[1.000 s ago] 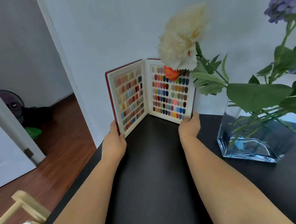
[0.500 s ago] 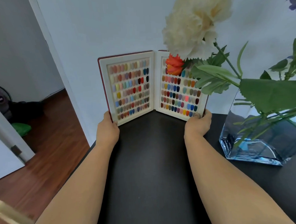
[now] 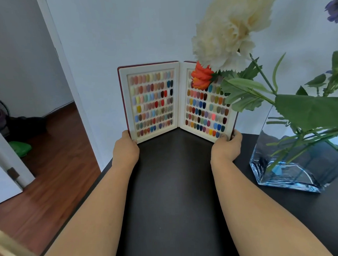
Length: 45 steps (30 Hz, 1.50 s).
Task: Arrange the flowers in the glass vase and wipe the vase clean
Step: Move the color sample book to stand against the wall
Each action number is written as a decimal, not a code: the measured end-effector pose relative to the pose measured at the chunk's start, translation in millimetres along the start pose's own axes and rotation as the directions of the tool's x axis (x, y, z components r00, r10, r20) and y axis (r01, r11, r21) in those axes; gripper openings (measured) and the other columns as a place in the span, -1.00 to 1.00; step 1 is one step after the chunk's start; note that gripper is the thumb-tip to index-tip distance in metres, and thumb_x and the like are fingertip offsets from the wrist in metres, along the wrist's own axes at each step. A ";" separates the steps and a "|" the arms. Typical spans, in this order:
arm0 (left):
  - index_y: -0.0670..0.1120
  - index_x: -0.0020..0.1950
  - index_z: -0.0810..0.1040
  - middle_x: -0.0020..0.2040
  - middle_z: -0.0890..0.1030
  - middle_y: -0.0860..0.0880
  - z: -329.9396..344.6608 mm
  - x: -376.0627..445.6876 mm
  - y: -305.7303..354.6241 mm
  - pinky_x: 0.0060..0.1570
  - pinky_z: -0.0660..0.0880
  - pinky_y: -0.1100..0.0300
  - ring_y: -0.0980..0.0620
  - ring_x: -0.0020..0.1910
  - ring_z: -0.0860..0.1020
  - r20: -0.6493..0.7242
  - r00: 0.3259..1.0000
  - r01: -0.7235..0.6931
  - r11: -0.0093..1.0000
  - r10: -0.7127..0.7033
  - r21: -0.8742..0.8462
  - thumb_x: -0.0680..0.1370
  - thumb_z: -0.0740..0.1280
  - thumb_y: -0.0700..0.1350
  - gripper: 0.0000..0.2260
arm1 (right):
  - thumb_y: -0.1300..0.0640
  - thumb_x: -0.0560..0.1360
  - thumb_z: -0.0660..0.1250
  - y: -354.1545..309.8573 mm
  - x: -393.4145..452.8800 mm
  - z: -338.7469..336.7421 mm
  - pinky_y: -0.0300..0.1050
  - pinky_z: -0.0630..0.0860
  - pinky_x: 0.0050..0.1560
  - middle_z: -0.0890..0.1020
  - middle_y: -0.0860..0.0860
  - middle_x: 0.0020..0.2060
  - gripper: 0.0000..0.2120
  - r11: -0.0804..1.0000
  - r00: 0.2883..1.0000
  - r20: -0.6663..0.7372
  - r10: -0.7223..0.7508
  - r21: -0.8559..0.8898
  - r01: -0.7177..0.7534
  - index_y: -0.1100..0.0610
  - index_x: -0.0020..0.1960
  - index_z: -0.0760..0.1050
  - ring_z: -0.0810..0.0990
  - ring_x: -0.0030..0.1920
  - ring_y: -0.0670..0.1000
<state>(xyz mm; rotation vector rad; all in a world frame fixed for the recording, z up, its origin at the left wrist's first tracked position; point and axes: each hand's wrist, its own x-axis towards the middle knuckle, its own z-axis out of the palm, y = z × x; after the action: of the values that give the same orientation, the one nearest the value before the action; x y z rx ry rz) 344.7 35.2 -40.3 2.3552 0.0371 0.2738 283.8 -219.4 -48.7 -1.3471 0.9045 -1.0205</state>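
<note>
Head camera looks down on a black surface [image 3: 176, 185] set against a pale wall. Standing on it at twelve o'clock is an open, red-covered swatch book of coloured nail tips [image 3: 177, 100], its two leaves spread in a V, probably so that it stands by itself. Left hand [image 3: 125, 148] grips the bottom outer corner of the left leaf; right hand [image 3: 227, 147] grips the matching corner of the right leaf, thumb on its front. Holding both corners suggests the person is setting the angle or nudging the book back toward the wall. At three o'clock, well apart from the right hand, stands the clear blue-tinted square glass vase [image 3: 292, 167], stems already in it. A large cream flower [image 3: 230, 32] and a small orange bloom [image 3: 202, 78] lean over in front of the right leaf. No cloth shows, so the wiping looks undone.
</note>
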 end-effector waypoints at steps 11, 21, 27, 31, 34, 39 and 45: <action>0.02 0.58 -0.15 0.26 0.56 -0.18 1.1 -11.9 -6.2 -0.12 0.51 0.12 -0.11 0.04 0.61 0.023 1.000 0.009 0.998 -0.010 0.062 0.55 0.37 -0.09 -0.19 | 0.32 0.53 0.28 -9.4 -14.8 -2.4 0.04 0.37 0.38 0.24 0.03 0.48 -0.31 0.995 0.991 0.088 -0.101 -0.014 0.102 -0.04 0.54 0.08 0.29 0.46 0.05; -0.03 0.57 0.05 0.38 0.46 -0.18 -7.4 -49.9 1.2 0.15 0.51 -0.06 -0.17 0.28 0.48 0.066 0.998 -0.014 0.983 0.002 0.183 0.54 0.34 0.05 -0.30 | 0.32 0.52 0.25 -13.9 -54.3 -37.9 -0.08 0.33 0.39 -0.01 -0.11 0.54 -0.29 0.972 0.921 0.364 -0.141 -0.126 0.199 -0.06 0.55 0.06 0.17 0.49 -0.02; -0.01 0.51 0.30 0.46 0.41 -0.05 -12.7 -91.2 3.8 0.32 0.36 -0.03 -0.11 0.43 0.34 0.170 0.975 -0.188 0.940 0.144 0.285 0.56 0.27 0.12 -0.46 | 0.28 0.53 0.20 -15.7 -73.6 -72.2 -0.28 0.17 0.31 0.16 -0.09 0.51 -0.43 0.962 0.786 0.601 -0.143 -0.104 0.254 -0.03 0.49 0.23 0.18 0.48 -0.09; 0.03 0.46 0.37 0.47 0.39 0.03 -12.3 -135.0 12.2 0.35 0.31 0.04 -0.07 0.44 0.31 0.241 0.940 -0.298 0.923 0.240 0.243 0.59 0.24 0.11 -0.55 | 0.27 0.52 0.20 -18.6 -87.8 -108.1 -0.38 0.21 0.23 0.34 -0.12 0.38 -0.50 0.948 0.712 0.685 -0.155 -0.101 0.303 -0.04 0.42 0.34 0.32 0.36 -0.16; 0.07 0.43 0.39 0.42 0.42 0.08 -10.7 -169.9 22.9 0.31 0.34 0.09 -0.02 0.40 0.34 0.271 0.914 -0.353 0.922 0.303 0.160 0.58 0.26 0.09 -0.58 | 0.26 0.51 0.20 -22.7 -97.2 -140.0 -0.61 0.22 -0.03 0.42 -0.17 0.25 -0.58 0.940 0.703 0.693 -0.158 -0.112 0.321 -0.07 0.30 0.43 0.40 0.20 -0.22; 0.09 0.34 0.45 0.27 0.48 0.13 -4.6 -214.5 44.8 0.19 0.39 0.19 0.09 0.25 0.45 0.304 0.857 -0.439 0.898 0.416 0.009 0.57 0.32 0.03 -0.66 | 0.28 0.49 0.19 -29.1 -114.7 -194.7 -0.53 0.35 -0.14 0.50 -0.15 0.10 -0.67 0.976 0.748 0.656 -0.099 -0.083 0.202 -0.15 -0.01 0.51 0.49 0.07 -0.22; 0.17 0.08 0.59 0.12 0.62 0.12 -7.1 -249.0 86.9 0.02 0.44 0.29 0.18 0.12 0.56 0.308 0.938 0.064 0.796 0.158 -0.602 0.57 0.36 -0.05 -0.86 | 0.32 0.49 0.20 -65.3 -100.3 -258.5 -0.31 0.49 -0.16 0.65 -0.10 -0.18 -0.68 0.998 0.837 0.547 -0.020 0.057 -0.013 -0.03 -0.20 0.61 0.60 -0.17 -0.15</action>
<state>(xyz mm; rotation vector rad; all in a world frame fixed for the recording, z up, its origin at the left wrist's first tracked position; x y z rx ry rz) 95.4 -48.9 -21.3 1.7235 -0.2485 -0.1062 3.5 -205.9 0.2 -1.4818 0.4317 -0.5963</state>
